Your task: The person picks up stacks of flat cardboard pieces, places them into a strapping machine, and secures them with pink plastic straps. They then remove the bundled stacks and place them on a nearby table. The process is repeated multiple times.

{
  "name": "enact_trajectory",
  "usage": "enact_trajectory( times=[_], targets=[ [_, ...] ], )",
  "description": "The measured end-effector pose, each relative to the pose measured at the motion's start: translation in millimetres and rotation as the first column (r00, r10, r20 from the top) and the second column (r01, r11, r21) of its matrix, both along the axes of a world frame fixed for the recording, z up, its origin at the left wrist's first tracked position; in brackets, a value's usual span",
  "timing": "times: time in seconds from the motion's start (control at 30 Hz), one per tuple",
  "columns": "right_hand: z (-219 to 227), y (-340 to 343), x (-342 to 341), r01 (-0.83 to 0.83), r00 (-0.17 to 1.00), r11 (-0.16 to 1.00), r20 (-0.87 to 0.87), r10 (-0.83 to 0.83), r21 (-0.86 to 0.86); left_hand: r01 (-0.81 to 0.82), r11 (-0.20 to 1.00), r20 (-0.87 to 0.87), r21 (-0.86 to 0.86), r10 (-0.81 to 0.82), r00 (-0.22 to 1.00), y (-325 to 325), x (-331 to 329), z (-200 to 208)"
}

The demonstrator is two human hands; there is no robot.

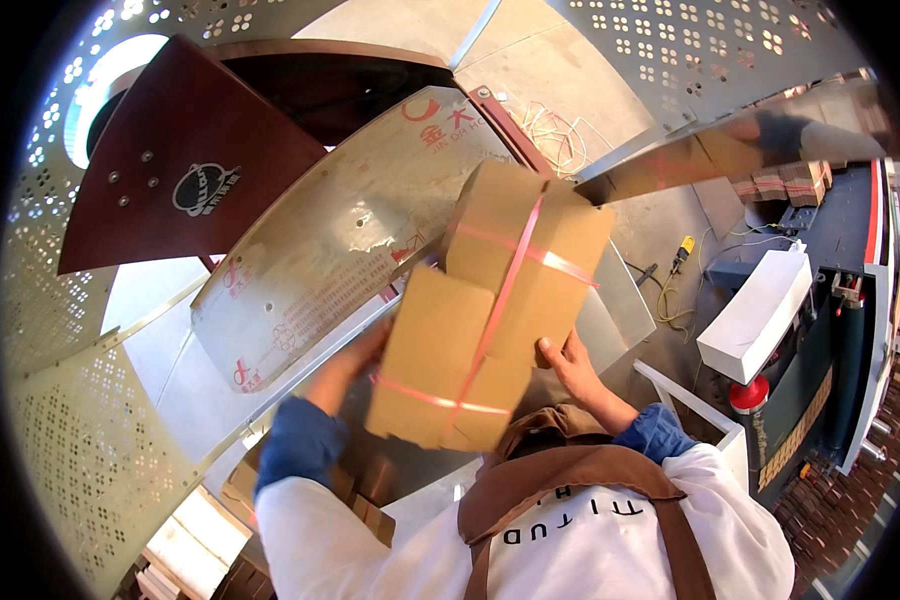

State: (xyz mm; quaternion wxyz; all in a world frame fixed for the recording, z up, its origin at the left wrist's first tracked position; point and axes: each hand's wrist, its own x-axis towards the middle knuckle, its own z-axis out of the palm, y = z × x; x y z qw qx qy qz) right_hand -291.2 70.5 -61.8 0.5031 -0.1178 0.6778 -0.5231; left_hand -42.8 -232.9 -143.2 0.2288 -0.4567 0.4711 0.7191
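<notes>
A bundle of flat brown cardboard pieces, bound lengthwise and crosswise with pink plastic strap, is held tilted in front of my body. My right hand grips its right edge, the thumb showing at the side. At the opposite edge is my left hand, closed against the bundle, its fingertips hidden and slightly blurred. Beyond the bundle lies a metal machine bed, partly covered with printed protective film. A dark red machine arm rises over its left part.
A perforated metal guard curves along the left, and a shiny metal panel juts in from the right. At right stand a long white box, a red-topped cylinder and a dark roller machine. Cables trail on the floor.
</notes>
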Motion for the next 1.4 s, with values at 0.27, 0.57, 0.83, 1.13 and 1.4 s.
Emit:
enact_trajectory(
  times=[0.27,0.57,0.83,1.13,1.4],
  targets=[
    [22.9,-3.9,-40.5,-0.28,0.877,0.959,-0.395,0.274,0.043,-0.597,0.758,0.119,0.263,0.588,0.8,151.5,27.2,26.6],
    [1.6,-1.1,-80.1,-0.364,0.842,0.932,-0.426,0.33,0.003,-0.717,0.696,-0.307,-0.044,0.674,0.672,188.9,-44.4,112.5],
    [-22.1,-4.5,-154.3,-0.303,0.773,0.952,-0.595,0.22,-0.042,-0.746,0.666,-0.33,0.0,0.705,0.628,218.0,-127.0,91.5],
    [-5.7,21.9,-164.7,-0.18,0.747,0.963,-0.665,-0.001,-0.203,-0.665,0.558,-0.439,-0.497,0.499,0.747,223.9,-80.2,66.3],
    [53.1,-4.2,104.4,-0.731,0.523,0.68,-0.689,0.501,-0.06,-0.013,-0.15,-0.115,-0.989,0.695,0.709,219.4,330.2,174.5]
  ],
)
